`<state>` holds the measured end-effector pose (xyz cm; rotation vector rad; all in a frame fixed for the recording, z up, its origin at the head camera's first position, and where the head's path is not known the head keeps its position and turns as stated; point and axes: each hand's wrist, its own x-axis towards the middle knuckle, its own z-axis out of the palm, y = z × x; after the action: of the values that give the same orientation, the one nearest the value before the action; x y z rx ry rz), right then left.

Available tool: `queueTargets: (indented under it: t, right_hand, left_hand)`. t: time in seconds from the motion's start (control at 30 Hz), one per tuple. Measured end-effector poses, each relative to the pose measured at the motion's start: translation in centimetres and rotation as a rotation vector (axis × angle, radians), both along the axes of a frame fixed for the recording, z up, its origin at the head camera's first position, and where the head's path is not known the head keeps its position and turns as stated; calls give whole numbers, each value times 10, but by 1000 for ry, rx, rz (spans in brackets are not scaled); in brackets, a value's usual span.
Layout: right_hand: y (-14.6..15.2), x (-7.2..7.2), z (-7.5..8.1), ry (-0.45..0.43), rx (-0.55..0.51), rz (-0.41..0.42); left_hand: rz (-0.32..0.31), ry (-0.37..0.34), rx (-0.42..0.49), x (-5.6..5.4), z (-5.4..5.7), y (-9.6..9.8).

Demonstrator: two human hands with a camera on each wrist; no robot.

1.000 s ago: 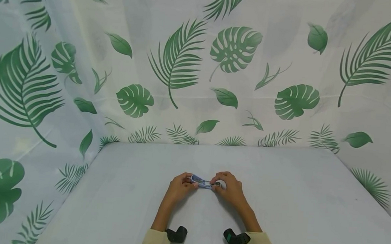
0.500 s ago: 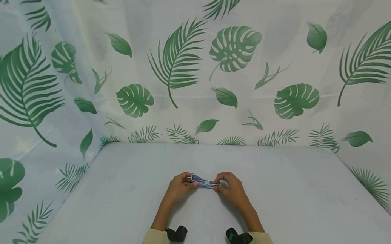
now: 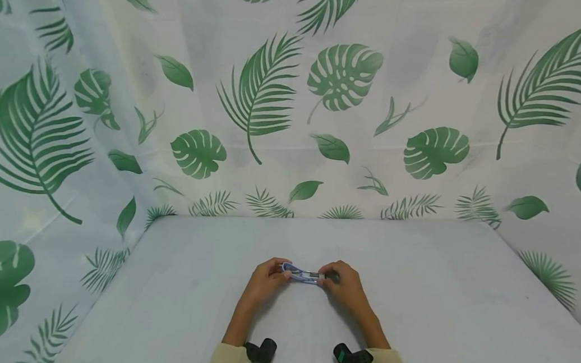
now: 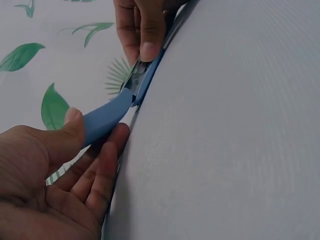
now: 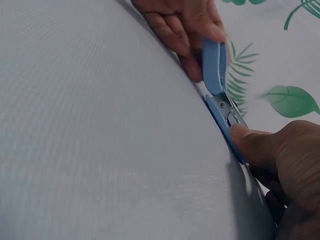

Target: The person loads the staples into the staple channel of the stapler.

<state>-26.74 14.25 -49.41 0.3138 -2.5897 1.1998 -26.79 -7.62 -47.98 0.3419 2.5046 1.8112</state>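
Observation:
A small blue stapler (image 3: 305, 276) is held level between both hands, just over the white table, its top cover swung up from the metal magazine. My left hand (image 3: 265, 279) grips the raised blue cover (image 4: 106, 117), thumb on one side and fingers beneath. My right hand (image 3: 342, 281) pinches the other end, where the thumb presses by the metal magazine (image 5: 231, 113) and the blue base (image 5: 220, 121). Fingers of the right hand partly hide that end. Whether staples lie inside cannot be made out.
The white table (image 3: 202, 288) stretches around both hands. A leaf-printed curtain (image 3: 285, 108) hangs behind it and along the sides. Black wrist cameras (image 3: 261, 350) are strapped near both sleeves.
My right hand has slid a little to the right along the stapler, showing more of its metal part. My left hand keeps its grip. The head view has shifted slightly.

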Motion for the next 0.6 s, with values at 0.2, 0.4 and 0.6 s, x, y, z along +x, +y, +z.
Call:
queueTargets:
  t: [0.2, 0.4, 0.6]
  right_hand:
    - [-1, -2, -3, 11, 14, -17]
    - [-3, -1, -3, 11, 16, -10]
    - [-3, 0, -2, 81, 41, -18]
  left_hand:
    - [-125, -6, 134, -4, -1, 13]
    - [-67, 184, -163, -3, 9, 34]
    - [11, 361, -621, -2, 22, 59]
